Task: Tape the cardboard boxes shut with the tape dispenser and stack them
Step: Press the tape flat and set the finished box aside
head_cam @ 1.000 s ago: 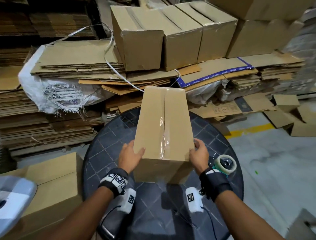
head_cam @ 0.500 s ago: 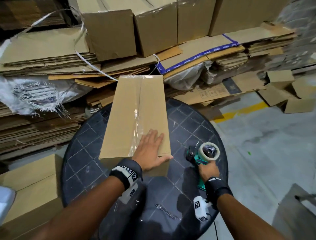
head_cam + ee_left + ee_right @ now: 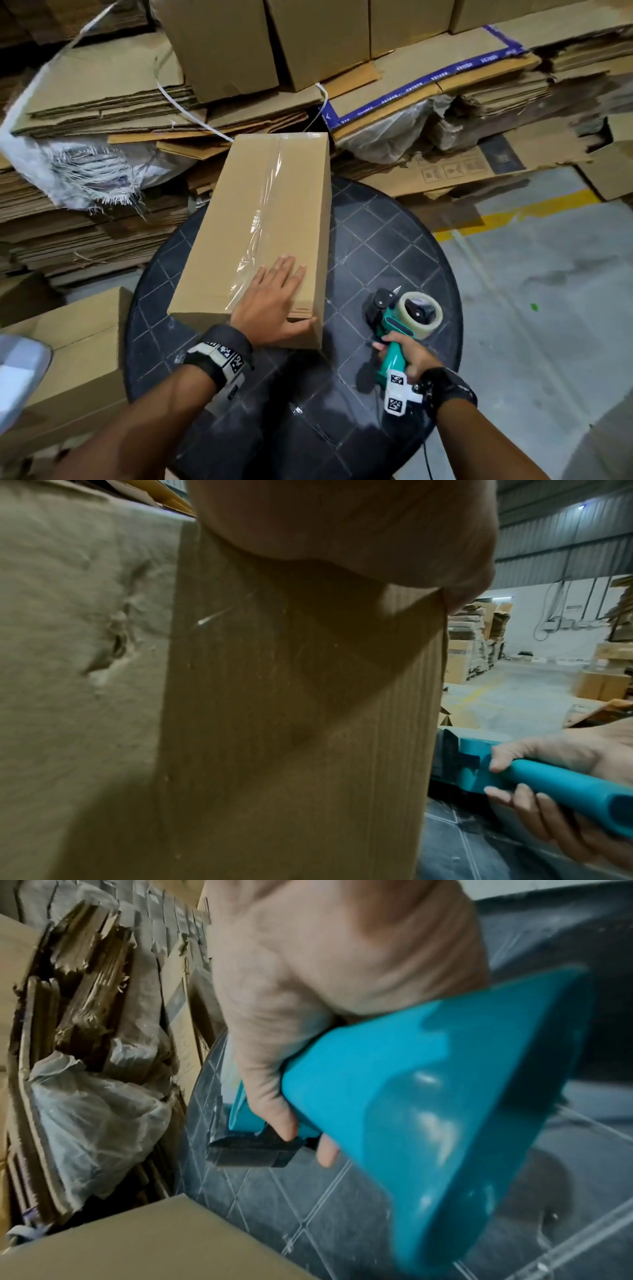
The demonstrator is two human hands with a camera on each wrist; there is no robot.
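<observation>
A long cardboard box (image 3: 260,219) lies on the round black table (image 3: 394,246), with clear tape along its top seam. My left hand (image 3: 274,301) lies flat on the box's near end, fingers straight, thumb at the near edge. In the left wrist view the box (image 3: 291,723) fills the frame under my palm. My right hand (image 3: 407,356) grips the teal handle of the tape dispenser (image 3: 400,318), which holds a clear tape roll (image 3: 419,313) and sits to the right of the box. In the right wrist view my fingers (image 3: 274,1096) wrap around the dispenser (image 3: 428,1110).
Taped boxes (image 3: 308,37) stand on stacks of flat cardboard (image 3: 102,102) behind the table. A white woven sack (image 3: 78,168) lies at the left. Another cardboard box (image 3: 78,359) sits low at the left. Grey floor with a yellow line (image 3: 520,216) lies to the right.
My right hand left the box's right side and took hold of the tape dispenser. My left hand moved from the box's left side onto its top near end.
</observation>
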